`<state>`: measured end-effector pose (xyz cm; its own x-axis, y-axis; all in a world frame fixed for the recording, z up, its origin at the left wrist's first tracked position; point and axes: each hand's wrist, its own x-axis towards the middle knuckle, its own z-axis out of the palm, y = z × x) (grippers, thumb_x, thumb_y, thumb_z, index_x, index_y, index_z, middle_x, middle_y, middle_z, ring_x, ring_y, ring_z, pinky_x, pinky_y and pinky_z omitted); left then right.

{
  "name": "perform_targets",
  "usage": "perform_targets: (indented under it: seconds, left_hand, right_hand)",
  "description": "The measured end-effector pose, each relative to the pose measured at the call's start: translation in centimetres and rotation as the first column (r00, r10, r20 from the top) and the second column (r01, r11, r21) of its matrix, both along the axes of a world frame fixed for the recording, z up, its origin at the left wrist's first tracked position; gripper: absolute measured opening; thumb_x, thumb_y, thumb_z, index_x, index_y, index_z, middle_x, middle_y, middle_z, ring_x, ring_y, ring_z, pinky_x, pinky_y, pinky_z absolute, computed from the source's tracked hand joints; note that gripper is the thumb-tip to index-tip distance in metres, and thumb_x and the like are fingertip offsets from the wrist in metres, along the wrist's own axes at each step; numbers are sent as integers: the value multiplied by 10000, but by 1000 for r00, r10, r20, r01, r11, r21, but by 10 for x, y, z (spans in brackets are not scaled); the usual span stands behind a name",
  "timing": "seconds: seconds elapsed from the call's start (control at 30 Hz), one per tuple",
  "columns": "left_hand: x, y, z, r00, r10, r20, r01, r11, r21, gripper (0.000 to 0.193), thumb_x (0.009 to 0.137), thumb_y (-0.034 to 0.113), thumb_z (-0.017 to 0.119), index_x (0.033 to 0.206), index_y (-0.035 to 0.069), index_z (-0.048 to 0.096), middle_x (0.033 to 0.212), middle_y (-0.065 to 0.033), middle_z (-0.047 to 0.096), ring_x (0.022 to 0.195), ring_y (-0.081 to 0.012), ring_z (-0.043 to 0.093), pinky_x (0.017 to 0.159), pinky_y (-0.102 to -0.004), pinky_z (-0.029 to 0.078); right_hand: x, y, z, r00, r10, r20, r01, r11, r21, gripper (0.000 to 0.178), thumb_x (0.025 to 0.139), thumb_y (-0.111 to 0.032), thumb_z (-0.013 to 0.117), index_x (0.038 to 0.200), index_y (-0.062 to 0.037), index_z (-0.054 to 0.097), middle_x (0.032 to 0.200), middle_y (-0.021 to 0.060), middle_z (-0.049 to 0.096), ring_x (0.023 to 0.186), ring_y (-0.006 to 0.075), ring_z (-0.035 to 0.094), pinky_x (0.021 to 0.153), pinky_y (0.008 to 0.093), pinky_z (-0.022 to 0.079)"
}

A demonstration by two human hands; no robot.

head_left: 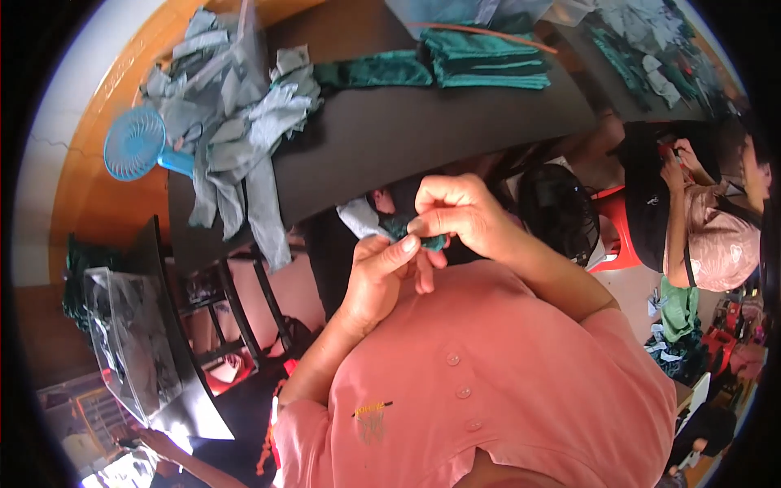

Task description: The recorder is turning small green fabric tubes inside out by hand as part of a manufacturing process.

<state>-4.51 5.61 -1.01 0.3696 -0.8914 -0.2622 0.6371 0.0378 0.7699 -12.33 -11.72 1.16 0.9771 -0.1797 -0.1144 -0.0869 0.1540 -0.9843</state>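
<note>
In front of my chest, both hands meet over a small piece of dark green fabric (397, 226), crumpled and partly hidden by the fingers. My left hand (378, 276) pinches it from below with thumb and fingers. My right hand (462, 213) is closed on its upper side, thumb and bent forefinger pressed together near the left thumb tip. A light grey cloth part (358, 218) sticks out to the left of the hands; whether it is joined to the green piece is hard to make out.
On the dark table (366, 138) ahead lie a heap of grey cloth strips (260, 130), a green fabric strip (374, 71) and a folded green stack (488, 61). A blue fan (137, 145) stands at the left. Another person (708, 220) works at the right, beside a red stool (612, 226).
</note>
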Motion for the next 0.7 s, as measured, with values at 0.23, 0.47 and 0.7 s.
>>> perform_targets:
  seconds: [0.23, 0.47, 0.7]
  left_hand:
    - [9, 4, -2, 998, -63, 12, 64, 986, -155, 488, 917, 340, 630, 1219, -42, 600, 871, -165, 666, 609, -181, 616, 579, -287, 504]
    - [11, -22, 14, 613, 229, 756, -188, 972, -141, 223, 851, 75, 682, 1067, 17, 691, 981, -71, 652, 794, -153, 577, 690, -269, 459]
    - [0, -43, 17, 650, 60, 758, -27, 998, -56, 219, 769, 14, 730, 981, 38, 679, 844, -53, 580, 775, -159, 537, 703, -274, 432]
  right_hand:
    - [-27, -25, 3, 954, -268, 133, 163, 838, 521, 170, 872, -138, 606, 774, -2, 574, 632, 89, 567, 467, 189, 525, 446, 290, 395]
    - [-35, -52, 0, 993, -93, 71, 91, 995, 33, 168, 787, -94, 657, 694, -43, 526, 655, 9, 503, 597, 110, 507, 490, 282, 394]
    - [-38, -42, 20, 984, -34, 175, 86, 950, -300, 204, 783, -46, 711, 694, -41, 527, 648, -26, 509, 603, 48, 449, 536, 229, 338]
